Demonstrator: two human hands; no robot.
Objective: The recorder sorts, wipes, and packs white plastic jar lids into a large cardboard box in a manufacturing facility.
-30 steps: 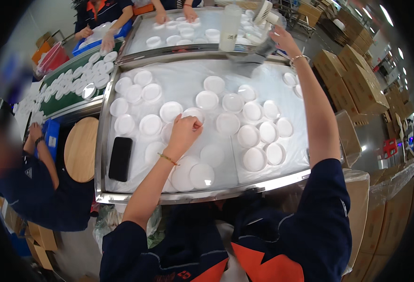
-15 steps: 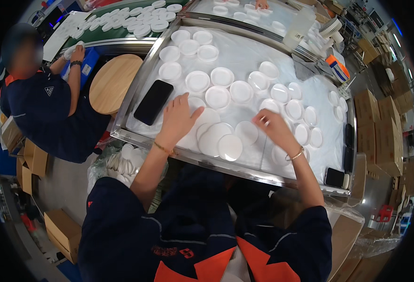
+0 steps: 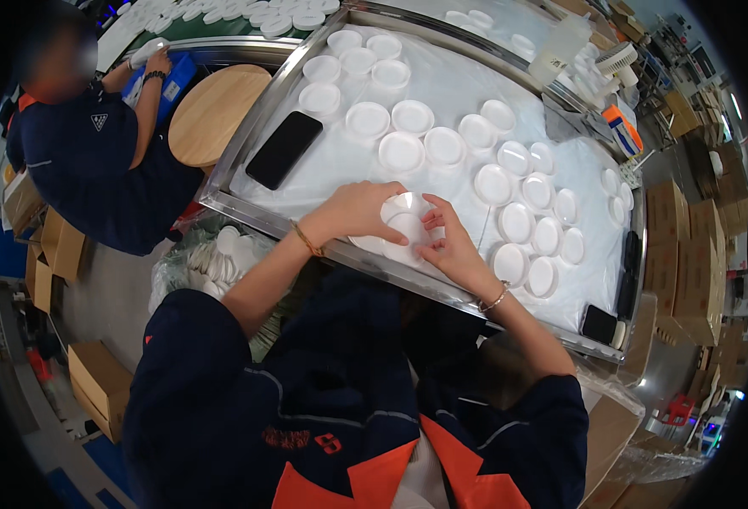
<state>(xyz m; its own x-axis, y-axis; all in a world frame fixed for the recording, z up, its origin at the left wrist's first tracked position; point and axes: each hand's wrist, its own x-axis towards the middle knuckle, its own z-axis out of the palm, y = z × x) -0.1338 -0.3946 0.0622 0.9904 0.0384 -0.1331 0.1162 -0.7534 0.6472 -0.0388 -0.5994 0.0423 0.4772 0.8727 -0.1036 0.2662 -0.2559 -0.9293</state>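
Left hand (image 3: pixel 358 212) and right hand (image 3: pixel 452 246) curve around white discs (image 3: pixel 408 226), grip unclear; a black phone (image 3: pixel 285 150) lies forward-left of both.

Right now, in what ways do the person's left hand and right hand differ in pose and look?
The left hand arches with its thumb and fingers wide apart at the left side of some white round pieces; the right hand bends its fingers in from their right. The left wrist has a gold-toned bracelet, the right wrist a paler bracelet. Both hands are bare.
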